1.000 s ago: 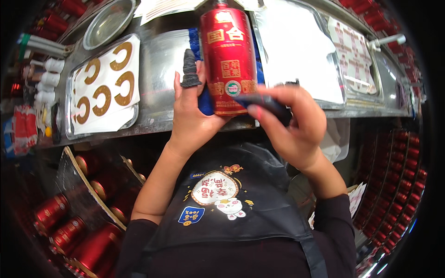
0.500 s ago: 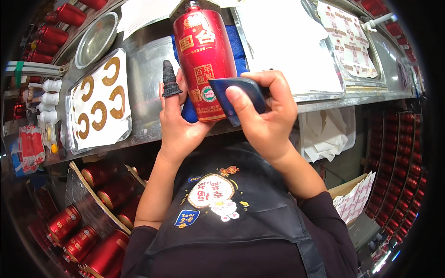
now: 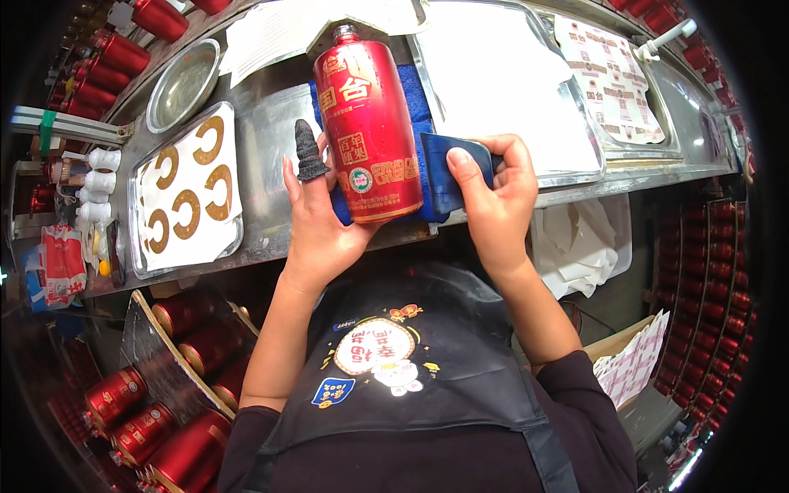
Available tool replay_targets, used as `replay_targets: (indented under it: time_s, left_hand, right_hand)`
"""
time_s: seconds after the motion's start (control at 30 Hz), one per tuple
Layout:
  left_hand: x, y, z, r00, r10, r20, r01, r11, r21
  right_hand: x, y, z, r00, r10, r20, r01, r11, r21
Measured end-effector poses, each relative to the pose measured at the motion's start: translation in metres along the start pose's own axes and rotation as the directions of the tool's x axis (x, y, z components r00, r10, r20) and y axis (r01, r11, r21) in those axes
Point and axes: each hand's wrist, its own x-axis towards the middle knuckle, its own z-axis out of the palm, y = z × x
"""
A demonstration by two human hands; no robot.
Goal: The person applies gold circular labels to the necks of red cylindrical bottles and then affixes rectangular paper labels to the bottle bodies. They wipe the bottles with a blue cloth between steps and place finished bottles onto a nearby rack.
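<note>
A glossy red bottle [image 3: 374,115] with gold print and an uncapped neck leans over a blue towel [image 3: 417,94] at the bench's front edge. My left hand [image 3: 325,242] grips its lower left side, thumb beneath the base; a black knitted finger sleeve [image 3: 310,152] covers one finger. Between thumb and fingers, my right hand [image 3: 503,201] holds a flat dark-blue scraper [image 3: 442,177], just right of the bottle and apart from it. Gold patterned decals [image 3: 399,171] show low on the bottle's right side.
Left on the metal bench stand a tray [image 3: 238,238] with gold C-shaped decals and a metal bowl [image 3: 185,86]. To the right are a tray with white sheets [image 3: 501,90] and printed decal sheets [image 3: 612,82]. Red bottles [image 3: 185,452] lie in racks below.
The scraper in my right hand has moved right, off the bottle's face. The bottle has turned slightly, and decals on its lower right side now show.
</note>
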Motion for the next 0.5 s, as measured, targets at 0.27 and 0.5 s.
replay_targets:
  time_s: [0.27, 0.5]
  left_hand:
    - [-0.004, 0.001, 0.003, 0.996, -0.046, -0.076, 0.036, 0.989, -0.140]
    - [-0.008, 0.017, -0.001, 0.945, 0.211, -0.249, -0.179, 0.973, 0.144]
  right_hand:
    - [-0.005, -0.013, 0.003, 0.978, -0.198, 0.073, 0.190, 0.976, 0.108]
    - [-0.014, -0.011, 0.015, 0.945, -0.327, 0.013, 0.321, 0.918, -0.234]
